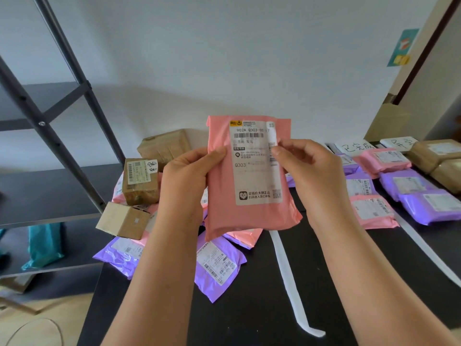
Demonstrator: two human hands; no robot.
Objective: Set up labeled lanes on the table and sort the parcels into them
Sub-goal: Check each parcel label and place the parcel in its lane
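Grip on both long sides: left hand (184,178) curled round the left edge of the pink mailer (222,196), right hand (314,168) pinching the right edge at the shipping label (254,166). Held upright above the black table (249,295), label toward the camera. Looks light, soft and a little slick; likely flops if taken by one corner, so best held at the long edges. Unsorted pile (139,181) behind left; white tape strips (284,268) and sorted parcels (369,208) to the right.
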